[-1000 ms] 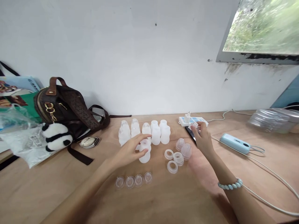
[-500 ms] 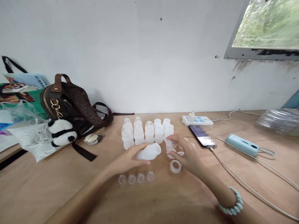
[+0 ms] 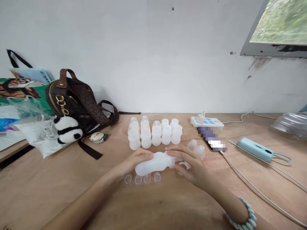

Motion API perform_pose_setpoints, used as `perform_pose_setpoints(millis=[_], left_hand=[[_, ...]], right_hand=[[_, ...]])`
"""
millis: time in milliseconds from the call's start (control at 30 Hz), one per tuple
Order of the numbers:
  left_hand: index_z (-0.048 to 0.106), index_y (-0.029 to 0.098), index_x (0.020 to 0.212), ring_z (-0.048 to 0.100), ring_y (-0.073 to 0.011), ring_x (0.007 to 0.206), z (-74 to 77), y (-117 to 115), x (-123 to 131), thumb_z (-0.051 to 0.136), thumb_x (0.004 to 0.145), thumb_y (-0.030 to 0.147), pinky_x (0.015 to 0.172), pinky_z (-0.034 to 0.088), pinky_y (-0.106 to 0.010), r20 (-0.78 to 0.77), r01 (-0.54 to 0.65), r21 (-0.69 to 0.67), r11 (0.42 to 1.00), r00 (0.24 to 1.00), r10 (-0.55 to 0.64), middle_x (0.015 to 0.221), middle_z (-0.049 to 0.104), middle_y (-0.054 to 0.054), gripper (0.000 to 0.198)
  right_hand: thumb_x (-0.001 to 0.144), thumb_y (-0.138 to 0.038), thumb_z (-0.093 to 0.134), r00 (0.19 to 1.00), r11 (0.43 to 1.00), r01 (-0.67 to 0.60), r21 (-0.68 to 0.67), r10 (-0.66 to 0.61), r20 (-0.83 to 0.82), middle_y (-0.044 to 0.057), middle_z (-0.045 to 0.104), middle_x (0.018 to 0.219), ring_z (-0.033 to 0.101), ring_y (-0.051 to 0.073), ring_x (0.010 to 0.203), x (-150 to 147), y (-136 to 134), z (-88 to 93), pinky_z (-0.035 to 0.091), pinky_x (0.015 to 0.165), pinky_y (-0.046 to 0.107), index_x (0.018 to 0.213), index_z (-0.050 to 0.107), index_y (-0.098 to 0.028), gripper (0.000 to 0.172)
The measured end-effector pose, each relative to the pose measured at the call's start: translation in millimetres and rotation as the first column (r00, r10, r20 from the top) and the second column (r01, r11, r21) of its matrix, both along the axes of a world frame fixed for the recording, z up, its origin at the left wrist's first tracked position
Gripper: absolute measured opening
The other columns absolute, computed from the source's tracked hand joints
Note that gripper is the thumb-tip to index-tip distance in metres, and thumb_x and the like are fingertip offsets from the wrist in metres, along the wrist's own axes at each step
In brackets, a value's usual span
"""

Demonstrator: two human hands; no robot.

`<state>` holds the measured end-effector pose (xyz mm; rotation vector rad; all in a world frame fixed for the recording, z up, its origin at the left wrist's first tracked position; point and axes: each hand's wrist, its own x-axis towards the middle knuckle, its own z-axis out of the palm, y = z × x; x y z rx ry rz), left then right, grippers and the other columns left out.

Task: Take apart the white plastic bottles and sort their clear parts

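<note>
My left hand (image 3: 137, 159) is wrapped round a milky white baby bottle (image 3: 151, 164), which lies on its side in the air with its neck to the right. At that neck, the fingers of my right hand (image 3: 190, 163) close on a clear ring-shaped collar (image 3: 171, 161) that touches the bottle's mouth. Behind stand several upright bottles (image 3: 156, 136), some under clear domed caps, others with open necks. Several clear teats (image 3: 157, 177) form a row in front of the held bottle. A white ring (image 3: 184, 165) is partly hidden by my right hand, near clear domed caps (image 3: 199, 151).
To the left, a brown backpack (image 3: 82, 100) with a panda charm (image 3: 69, 130) leans near a plastic bag (image 3: 39, 134). At right lie a power strip (image 3: 216, 122), a phone (image 3: 211, 139), a blue power bank (image 3: 255, 149) and white cables. A wall rises behind the table.
My right hand has brought the collar left against the bottle's neck. My left hand has tilted the bottle towards it. The whole view has shifted slightly.
</note>
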<state>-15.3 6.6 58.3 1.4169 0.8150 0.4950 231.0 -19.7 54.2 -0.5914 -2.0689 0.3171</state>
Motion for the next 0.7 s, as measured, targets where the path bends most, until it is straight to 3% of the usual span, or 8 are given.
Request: perform_pose_setpoints(millis=[133,233,300,400,467,567,633,700], left_hand=[[0.072,0.017,0.106,0.065,-0.019,0.069,9.7,-8,3,0.062,0.082,0.06,0.057,0.048,-0.025,-0.124,-0.039,0.376,0.926,0.988,0.092,0.086,0.074,-0.008,0.05],[0.066,0.023,0.123,0.066,-0.0244,0.086,9.9,-15,5,0.066,0.083,0.053,0.077,0.05,-0.035,-0.239,0.046,0.846,0.531,0.923,0.301,0.099,0.073,-0.009,0.05],[0.063,0.026,0.129,0.065,-0.0259,0.09,5.9,-17,5,0.064,0.087,0.05,0.081,0.048,-0.038,-0.282,0.201,0.951,0.236,0.879,0.384,0.102,0.072,-0.01,0.048],[0.062,0.029,0.131,0.065,-0.0258,0.09,0.1,-19,6,0.059,0.09,0.049,0.081,0.047,-0.037,-0.32,0.312,0.946,0.089,0.859,0.4,0.101,0.072,-0.01,0.045],[0.062,0.027,0.13,0.065,-0.0257,0.086,-0.7,-19,9,0.062,0.086,0.053,0.079,0.047,-0.038,-0.314,0.253,0.946,0.202,0.866,0.389,0.098,0.073,-0.009,0.051],[0.068,0.024,0.12,0.066,-0.0252,0.086,1.4,-19,15,0.068,0.08,0.055,0.079,0.048,-0.037,-0.253,0.027,0.831,0.555,0.908,0.334,0.099,0.074,-0.007,0.051],[0.071,0.021,0.111,0.067,-0.0238,0.085,2.8,-17,16,0.069,0.079,0.054,0.075,0.05,-0.033,-0.17,-0.116,0.603,0.789,0.948,0.269,0.1,0.075,-0.006,0.046],[0.072,0.017,0.103,0.067,-0.0206,0.075,3.5,-15,15,0.069,0.077,0.054,0.063,0.049,-0.027,-0.08,-0.175,0.321,0.931,0.974,0.211,0.09,0.075,-0.007,0.046]], right_hand=[[0.088,-0.035,0.067,0.997,0.992,0.073,-0.102,-0.075,-0.015,0.008,0.069,0.106,0.067,0.021,0.094,1,-1,1.9,0.058,0.073,0.031,0.121,0.062,-0.023,0.036],[0.086,-0.045,0.066,0.981,0.947,0.193,-0.257,-0.193,0.026,0.004,0.069,0.079,0.064,0.019,0.07,0,2,-0.9,0.051,0.057,0.027,0.094,0.069,-0.018,0.028],[0.089,-0.047,0.059,0.972,0.898,0.233,-0.372,-0.228,0.059,0.001,0.061,0.061,0.055,0.014,0.055,-1,3,-4.4,0.043,0.048,0.024,0.073,0.063,-0.018,0.034],[0.096,-0.052,0.043,0.976,0.848,0.211,-0.486,-0.213,0.051,-0.002,0.052,0.052,0.047,0.012,0.047,-3,5,-8.4,0.036,0.044,0.023,0.062,0.055,-0.018,0.05],[0.099,-0.055,0.033,0.984,0.852,0.152,-0.502,-0.177,-0.003,0.0,0.058,0.06,0.052,0.013,0.051,-2,5,-7.4,0.04,0.046,0.024,0.077,0.062,-0.018,0.052],[0.097,-0.058,0.037,0.994,0.899,0.054,-0.434,-0.092,-0.065,0.006,0.069,0.091,0.065,0.018,0.076,4,4,0.0,0.053,0.064,0.03,0.117,0.058,-0.021,0.047],[0.093,-0.054,0.051,0.997,0.923,0.045,-0.381,-0.063,-0.035,0.008,0.068,0.107,0.066,0.021,0.09,7,2,5.9,0.055,0.074,0.033,0.126,0.052,-0.024,0.045],[0.09,-0.045,0.062,0.998,0.94,0.06,-0.335,-0.056,0.022,0.008,0.065,0.113,0.064,0.021,0.097,9,1,10.1,0.056,0.076,0.033,0.125,0.053,-0.026,0.041]])
